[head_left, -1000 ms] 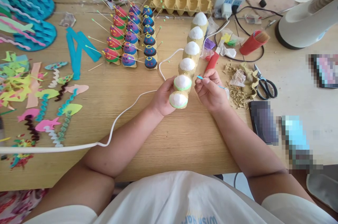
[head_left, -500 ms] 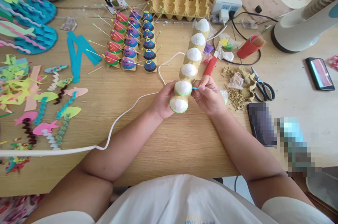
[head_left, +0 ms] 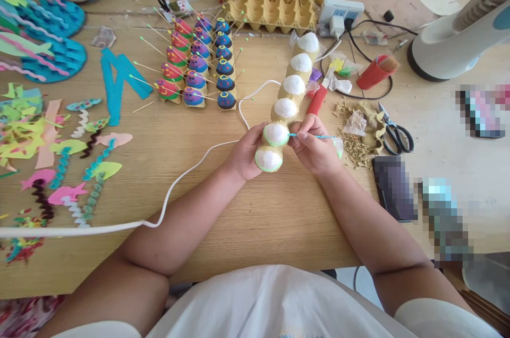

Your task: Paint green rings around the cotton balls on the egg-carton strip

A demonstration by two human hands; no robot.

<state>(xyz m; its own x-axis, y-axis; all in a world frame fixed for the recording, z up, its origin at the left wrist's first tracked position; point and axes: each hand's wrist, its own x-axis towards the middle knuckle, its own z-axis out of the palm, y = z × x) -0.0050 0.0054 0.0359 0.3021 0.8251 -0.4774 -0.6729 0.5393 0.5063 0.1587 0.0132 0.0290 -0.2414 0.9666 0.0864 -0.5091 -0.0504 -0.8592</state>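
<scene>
A strip of egg carton (head_left: 294,84) with several white-topped bumps slants away from me, its near end raised in my hands. Light green lines rim the two nearest bumps. My left hand (head_left: 247,156) is closed around the strip's near left side, the thumb beside the second bump. In a pinch, my right hand (head_left: 313,146) holds a thin blue stick (head_left: 324,136), its tip at the green rim of the second bump. Just beyond my right fingers is a red-handled tool (head_left: 317,100) with a pale end; whether they touch it I cannot tell.
Painted carton strips with pins (head_left: 197,64) stand at left centre. Egg trays (head_left: 273,11) and a power strip (head_left: 341,7) are at the back. Scissors (head_left: 398,136) lie right, near a red cup (head_left: 374,75). A white cable (head_left: 171,189) crosses my left arm. Paper fish lie left.
The far end of the strip has shifted slightly right and nearer to me. Both hands keep their grips, and the blue stick's tip is still at the second bump's rim.
</scene>
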